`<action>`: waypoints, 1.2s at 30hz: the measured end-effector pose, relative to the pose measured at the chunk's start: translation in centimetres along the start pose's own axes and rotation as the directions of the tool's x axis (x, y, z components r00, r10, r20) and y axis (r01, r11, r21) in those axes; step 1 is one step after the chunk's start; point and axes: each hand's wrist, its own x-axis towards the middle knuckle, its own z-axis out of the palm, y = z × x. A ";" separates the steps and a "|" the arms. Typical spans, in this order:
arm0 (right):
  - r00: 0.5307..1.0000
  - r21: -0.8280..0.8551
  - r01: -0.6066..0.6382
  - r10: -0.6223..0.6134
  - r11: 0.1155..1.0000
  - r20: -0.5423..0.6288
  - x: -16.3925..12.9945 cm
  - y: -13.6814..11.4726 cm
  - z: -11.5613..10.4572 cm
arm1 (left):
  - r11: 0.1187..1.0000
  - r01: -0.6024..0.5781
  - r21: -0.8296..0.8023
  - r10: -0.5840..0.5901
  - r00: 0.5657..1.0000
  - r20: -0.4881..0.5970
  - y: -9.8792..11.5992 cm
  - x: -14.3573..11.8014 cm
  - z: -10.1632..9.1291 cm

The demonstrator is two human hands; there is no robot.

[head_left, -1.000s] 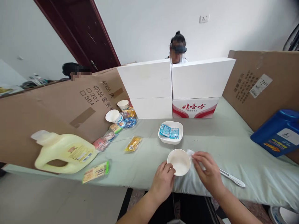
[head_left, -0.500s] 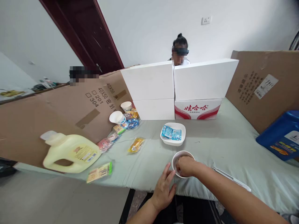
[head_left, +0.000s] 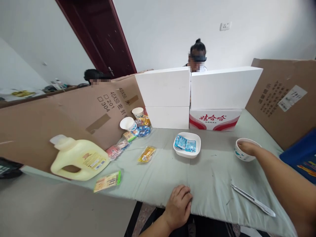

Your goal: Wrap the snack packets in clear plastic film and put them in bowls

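Note:
On the right part of the cloth-covered table, my right hand (head_left: 248, 148) reaches down into a white paper bowl (head_left: 245, 156) with a blue-green print. Its fingers are closed at the near wall, partly hidden inside the bowl. My left hand (head_left: 179, 204) rests on the table's front edge with its fingers curled together and nothing seen in them. Between the hands and farther back stands a white square dish (head_left: 187, 154) holding blue printed sachets (head_left: 185, 144). White tongs (head_left: 253, 199) lie in front of the paper bowl.
A pale yellow jug (head_left: 80, 159), a green-edged packet (head_left: 107, 181), a yellow packet (head_left: 147, 154) and two paper cups (head_left: 128, 124) are at left. White boxes (head_left: 168, 117) and cardboard sheets (head_left: 283, 89) wall the table. A blue jug (head_left: 302, 154) stands right. A person (head_left: 197, 54) sits behind.
My right hand has moved the paper bowl from the front middle to the right and farther back. My left hand's fingers, spread beside the bowl before, are now curled on the table edge.

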 end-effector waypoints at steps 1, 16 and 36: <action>0.999 -0.001 0.001 -0.001 1.000 -0.039 0.2 0.6 -0.1 | 1.000 0.002 -0.010 -0.002 1.000 -0.008 0.2 0.0 0.0; 0.770 0.181 0.428 -0.252 0.886 -0.587 -11.5 -7.7 9.8 | 0.674 0.727 0.130 -0.657 0.670 -0.345 -14.0 4.6 -9.3; 0.807 0.198 0.147 -0.002 0.969 -0.591 -16.6 -8.0 16.0 | 0.842 0.378 -0.384 -0.384 0.921 0.063 -5.1 7.4 -1.2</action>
